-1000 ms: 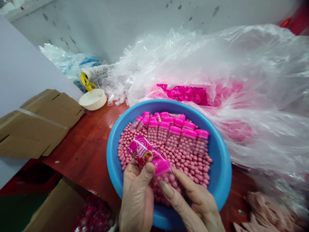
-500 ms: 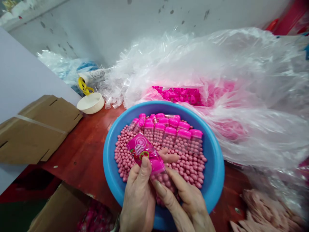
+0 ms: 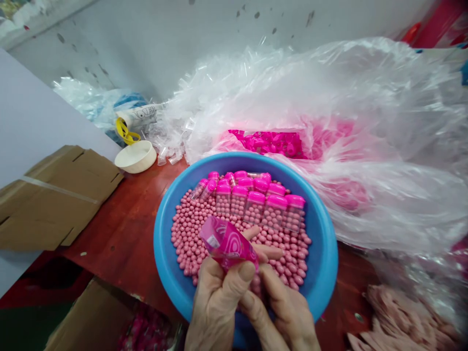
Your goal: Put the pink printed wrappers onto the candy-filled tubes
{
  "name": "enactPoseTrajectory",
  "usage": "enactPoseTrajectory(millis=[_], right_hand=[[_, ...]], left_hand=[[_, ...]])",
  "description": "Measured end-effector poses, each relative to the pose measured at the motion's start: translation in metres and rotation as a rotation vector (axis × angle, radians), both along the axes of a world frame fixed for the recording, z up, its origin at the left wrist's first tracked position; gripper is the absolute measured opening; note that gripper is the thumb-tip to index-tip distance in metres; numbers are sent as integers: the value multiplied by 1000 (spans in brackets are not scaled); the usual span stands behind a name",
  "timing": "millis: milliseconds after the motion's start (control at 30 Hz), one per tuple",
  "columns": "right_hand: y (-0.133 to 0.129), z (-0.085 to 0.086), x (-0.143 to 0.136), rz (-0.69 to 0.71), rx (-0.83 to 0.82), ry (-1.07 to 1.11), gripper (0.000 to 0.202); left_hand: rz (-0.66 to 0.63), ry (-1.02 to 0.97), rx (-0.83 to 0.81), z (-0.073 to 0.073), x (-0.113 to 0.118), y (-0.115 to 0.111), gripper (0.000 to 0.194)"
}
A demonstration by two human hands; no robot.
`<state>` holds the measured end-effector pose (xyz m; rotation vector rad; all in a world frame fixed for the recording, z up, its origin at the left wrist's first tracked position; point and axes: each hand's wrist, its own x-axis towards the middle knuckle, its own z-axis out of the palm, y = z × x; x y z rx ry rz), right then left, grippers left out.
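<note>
My left hand [image 3: 217,304] pinches a shiny pink printed wrapper sleeve [image 3: 228,241] between thumb and fingers, just over the basin's near side. My right hand [image 3: 288,307] closes on the lower end of the same piece, a small clear container with pink balls [image 3: 257,285], mostly hidden by the fingers. The sleeve sits around the container's upper end. Beneath both hands, a blue basin [image 3: 323,287] holds loose pink candy balls [image 3: 190,222]. Several filled clear containers with bright pink caps [image 3: 255,197] lean on the balls at the far side.
Behind the basin lies a large clear plastic bag [image 3: 347,92] with pink caps [image 3: 272,144] showing. To the left are a white round dish [image 3: 136,157], a yellow tape ring [image 3: 125,130] and flattened cardboard [image 3: 54,195]. A pinkish cloth [image 3: 405,317] lies at right, an open box [image 3: 87,317] lower left.
The wrapper sleeve has turned in my hands, its printed front rotating out of view and its top dipping lower. My left thumb has shifted right across it.
</note>
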<state>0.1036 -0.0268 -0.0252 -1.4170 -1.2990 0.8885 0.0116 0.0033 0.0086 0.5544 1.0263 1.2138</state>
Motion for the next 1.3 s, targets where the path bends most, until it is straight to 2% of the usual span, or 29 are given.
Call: enactPoseTrajectory(millis=[200,267,400,567,700,800,933,1000,1100,1200,1300], right_hand=[[6,1,-7,39,108,-28,40],[10,5,-7,106,140,21,38],[18,11,-6,213,178,106,39],[15,9,0,267,181,150,40],[8,6,6,205,4,75,41],[3,6,9,157,-102,110,42],[1,4,9,49,-259,202,50],[4,5,8,113,-242,234,48],[9,9,7,171,-171,225,41],[9,11,6,111,-115,187,43],[8,11,5,39,-152,182,46]], left_hand=[[95,-96,7,2,2,2,17],[98,-100,12,4,3,5,16],[69,-72,33,6,2,7,13],[-76,11,61,6,0,4,16],[-95,70,59,9,1,5,15],[-100,24,44,9,3,2,14],[15,-27,-26,4,6,-4,23],[80,17,-79,2,8,-6,22],[78,27,-86,1,8,-6,21],[72,16,-68,1,7,-7,18],[49,-2,-89,2,8,-7,18]])
